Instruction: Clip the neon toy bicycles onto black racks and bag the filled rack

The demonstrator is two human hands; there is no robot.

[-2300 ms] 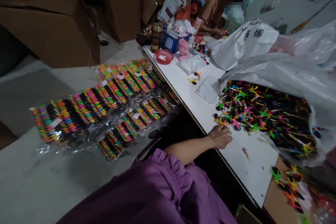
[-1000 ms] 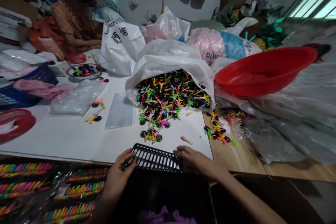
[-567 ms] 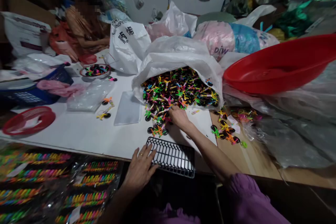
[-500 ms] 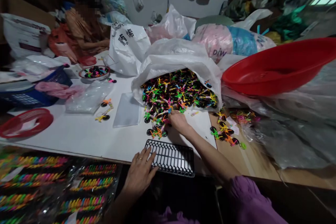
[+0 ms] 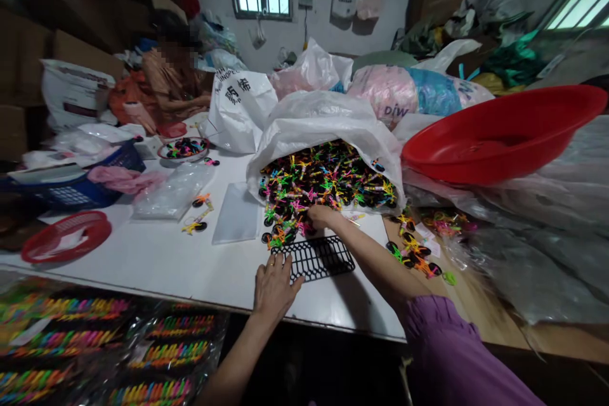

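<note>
My left hand (image 5: 276,287) grips the left end of a black plastic grid tray (image 5: 326,259), thumb over its near edge and fingers on top. The tray lies on the white table just in front of a heap of toy bicycles (image 5: 328,171) with bright frames and black wheels. They spill from the mouth of a large white sack (image 5: 328,127). My right hand (image 5: 324,217) is at the near edge of the heap, above the tray's far side. Its fingers curl down among the bicycles; the fingertips and whatever they hold are hidden.
A clear plastic sheet (image 5: 236,214) and loose toy bicycles (image 5: 197,219) lie to the left, beyond a red basket (image 5: 66,238). A large red basin (image 5: 504,139) leans at right. Packed toys (image 5: 162,355) sit below the table's front edge. A co-worker (image 5: 176,76) sits at far left.
My left hand and the tray have moved inward from the table's front edge, closer to the heap. My right hand stays at the heap's near edge. The view has tipped upward.
</note>
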